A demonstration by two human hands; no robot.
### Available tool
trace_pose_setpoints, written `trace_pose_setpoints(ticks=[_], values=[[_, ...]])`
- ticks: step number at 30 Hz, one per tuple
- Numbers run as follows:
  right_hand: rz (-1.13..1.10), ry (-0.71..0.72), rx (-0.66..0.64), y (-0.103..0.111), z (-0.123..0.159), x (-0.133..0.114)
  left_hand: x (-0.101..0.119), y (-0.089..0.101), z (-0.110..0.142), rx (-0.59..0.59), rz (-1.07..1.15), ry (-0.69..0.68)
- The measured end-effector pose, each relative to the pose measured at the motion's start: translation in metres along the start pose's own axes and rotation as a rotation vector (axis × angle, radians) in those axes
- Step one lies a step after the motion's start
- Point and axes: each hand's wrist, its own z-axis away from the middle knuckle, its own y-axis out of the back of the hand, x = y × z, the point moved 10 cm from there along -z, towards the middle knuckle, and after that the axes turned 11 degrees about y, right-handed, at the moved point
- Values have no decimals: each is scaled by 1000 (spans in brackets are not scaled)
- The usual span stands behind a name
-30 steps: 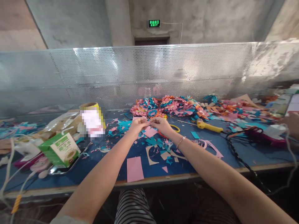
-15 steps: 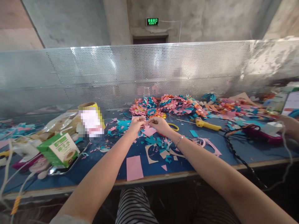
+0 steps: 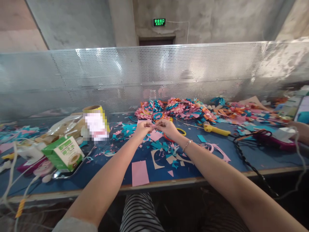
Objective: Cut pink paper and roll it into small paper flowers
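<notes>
Left hand (image 3: 144, 128) and right hand (image 3: 166, 127) pinch a small piece (image 3: 153, 126), apparently paper, left of the yellow glue gun (image 3: 216, 130). Likely light, easily creased; hold by edges.

Pinched there between left hand (image 3: 144, 129) and right hand (image 3: 166, 128), a small piece (image 3: 154, 126), mostly hidden by fingertips, too tiny to identify! The right hand blocks part of a yellow loop (image 3: 182, 131). Over left, pixel blocks blur the yellow roll's (image 3: 104, 112) front; a green carton (image 3: 64, 154) covers much of a shiny-edged slab (image 3: 57, 175). Far right, the picture's edge slices a co-worker's hand (image 3: 300, 128) and a screen (image 3: 303, 111)!
</notes>
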Motion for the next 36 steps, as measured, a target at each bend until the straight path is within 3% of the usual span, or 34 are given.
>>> trace_pose_setpoints(ticks=[5, 11, 13, 14, 18, 25, 30, 36], values=[[28, -2, 21, 6, -1, 6, 5, 19, -6, 62, 95, 20], [109, -33, -15, 9, -1, 9, 39, 92, -4, 393, 163, -158], [140, -35, -45, 6, -1, 8, 44, 115, 2, 518, 154, -172], [162, -32, -55, 6, 0, 7, 44, 120, 2, 519, 157, -152], [375, 1, -130, 3, 1, 5, 35, 121, 0, 466, 16, -9], [803, 26, -391, -8, 11, 19, 14, 124, -18, 395, -424, 87], [846, -35, -472, -11, 15, 27, 15, 127, -20, 456, -656, 73], [839, -54, -520, -16, 18, 19, 18, 117, -18, 427, -859, 101]])
